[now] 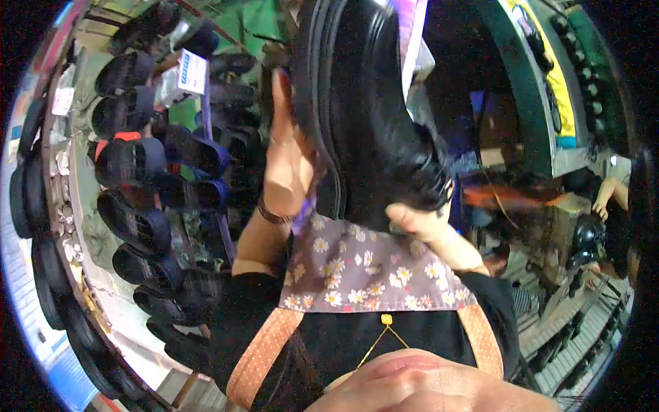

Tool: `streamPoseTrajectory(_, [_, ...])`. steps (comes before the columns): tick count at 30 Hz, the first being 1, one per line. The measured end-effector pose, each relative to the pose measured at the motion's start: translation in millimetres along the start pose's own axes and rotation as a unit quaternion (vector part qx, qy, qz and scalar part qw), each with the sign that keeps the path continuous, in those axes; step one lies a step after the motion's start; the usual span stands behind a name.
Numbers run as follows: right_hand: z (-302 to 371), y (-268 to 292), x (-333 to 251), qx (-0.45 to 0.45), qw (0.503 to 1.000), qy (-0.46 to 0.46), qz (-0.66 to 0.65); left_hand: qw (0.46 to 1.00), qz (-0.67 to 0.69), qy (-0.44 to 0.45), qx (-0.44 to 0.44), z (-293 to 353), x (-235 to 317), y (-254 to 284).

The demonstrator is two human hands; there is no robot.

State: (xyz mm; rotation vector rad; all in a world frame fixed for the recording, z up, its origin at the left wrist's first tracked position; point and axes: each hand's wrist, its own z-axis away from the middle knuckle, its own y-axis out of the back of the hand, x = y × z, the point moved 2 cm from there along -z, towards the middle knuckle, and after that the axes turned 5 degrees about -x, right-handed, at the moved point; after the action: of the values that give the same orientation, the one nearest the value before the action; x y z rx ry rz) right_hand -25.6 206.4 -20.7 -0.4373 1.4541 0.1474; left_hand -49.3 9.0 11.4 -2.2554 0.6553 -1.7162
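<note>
A large black lace-up shoe point(364, 117) is held up in front of my chest, its thick ridged sole turned to the left and its laces to the right. My right hand point(422, 223) grips it at the lower right, the thumb showing near the heel end and the other fingers hidden behind it. My left hand point(288, 161) lies upright along the sole side, fingers stretched upward and somewhat blurred. Part of that hand is behind the shoe. A floral apron point(357, 271) covers my front just below the shoe.
On the left, a rack carries several dark soles or shoes point(130, 161), with a small white-and-blue box point(189, 72) among them. More dark soles point(58, 288) line the far left edge. At right, another person's arm point(607, 196) is near a black shoe point(587, 237). A yellow strip point(549, 75) runs along a bench.
</note>
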Motion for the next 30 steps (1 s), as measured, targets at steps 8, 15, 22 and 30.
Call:
streamPoseTrajectory(8, [-3.2,-14.6,-10.6,0.025,0.941,-0.201,-0.272,0.991,0.115,0.066,-0.034,5.8,-27.8,-15.6])
streamPoseTrajectory(15, [-8.8,-9.1,-13.2,0.035,0.903,-0.222,-0.365,0.986,0.142,0.091,-0.007,-3.7,-31.5,-43.5])
streamPoseTrajectory(22, [-24.7,24.1,-34.7,0.122,0.942,-0.178,-0.258,0.989,0.091,0.042,-0.108,-36.9,-65.8,-26.2])
streamPoseTrajectory(30, [-142.0,59.2,-85.4,0.138,0.987,-0.002,0.077,0.844,-0.507,-0.044,-0.168,-179.8,-101.9,52.9])
